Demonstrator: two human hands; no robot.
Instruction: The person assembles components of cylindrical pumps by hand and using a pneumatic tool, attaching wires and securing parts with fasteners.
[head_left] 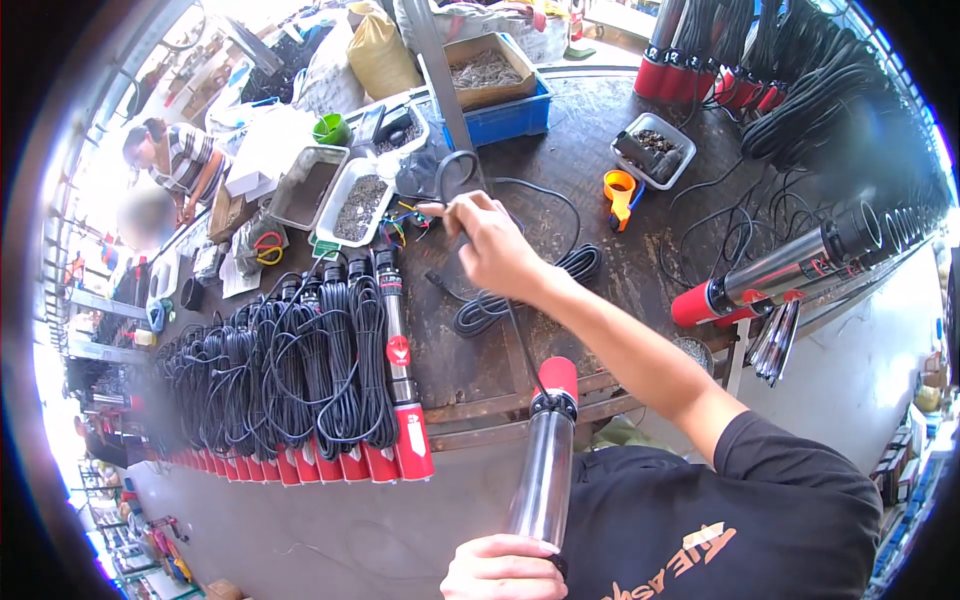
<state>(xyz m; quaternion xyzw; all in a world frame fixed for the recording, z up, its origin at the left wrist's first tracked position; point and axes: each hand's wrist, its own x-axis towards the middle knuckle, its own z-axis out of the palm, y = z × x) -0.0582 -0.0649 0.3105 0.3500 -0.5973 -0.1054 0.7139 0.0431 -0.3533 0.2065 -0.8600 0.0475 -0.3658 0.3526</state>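
In the head view, a steel tube (543,470) slants up from the lower centre of the frame, its red cap (558,376) in front of the table (450,370) edge; whether cap and edge touch cannot be told. The left hand (505,572), at the bottom of the frame, wraps the near end, its fingers close together and bent over the metal. The tube looks rigid and probably weighty, its polished skin likely slick under bare fingers. A full grasp around the barrel, with support near the black collar (555,404), seems the sound hold; the black cable (481,315), limp and bendable, seems a poor handle.

That cable runs from the collar to a coil on the tabletop, near the centre of the frame. Above it, the right hand (492,245) reaches in from the lower right, index finger jutting left, the other fingers curled. Cable passes close about it, but whether the fingertips pinch any cannot be told. Thin coloured wires (405,222) lie just to its left, and a row of red-ended tubes (412,440) lines the left of the frame.
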